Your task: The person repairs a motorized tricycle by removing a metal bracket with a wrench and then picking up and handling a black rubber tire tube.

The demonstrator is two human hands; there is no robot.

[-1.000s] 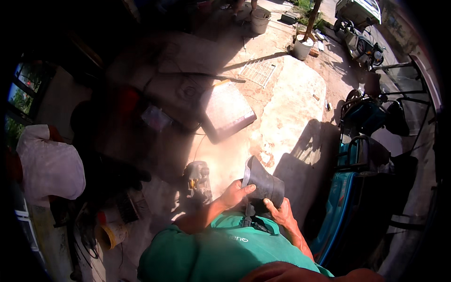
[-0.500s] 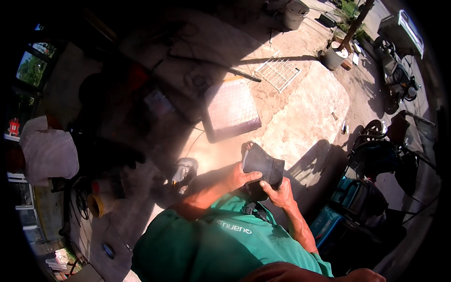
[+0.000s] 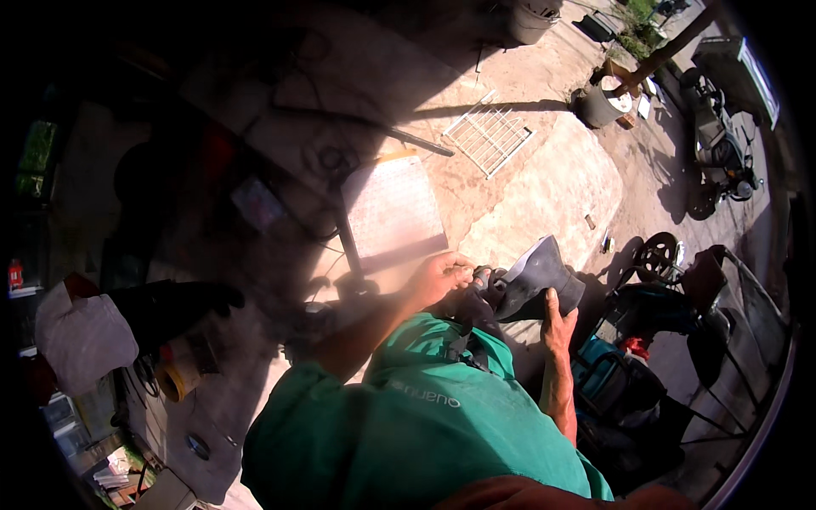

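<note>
My right hand [image 3: 558, 319] grips a dark grey flared piece [image 3: 537, 285], like a short hood or funnel, with the thumb on its lower edge. The piece is tilted, and its pale inner rim shows at the top. What it is made of, I cannot tell. My left hand [image 3: 448, 274] is off to the left of the piece and apart from it. Its fingers are curled together, and whatever they may hold is too small to make out. Just beyond the left hand lies a pale, flat slab-like block [image 3: 395, 208] on the ground.
A white wire rack [image 3: 490, 134] lies beyond the block, near a long dark bar [image 3: 408, 136]. Wheeled frames and bags [image 3: 646, 340] crowd the right. A potted trunk [image 3: 605, 102] and a motorcycle [image 3: 722, 153] stand farther off. A yellow-rimmed bucket [image 3: 174, 378] sits left in shadow.
My left hand has let go of the dark flared piece and moved forward. My right hand has carried the piece to the right and tilted it. The view has shifted slightly.
</note>
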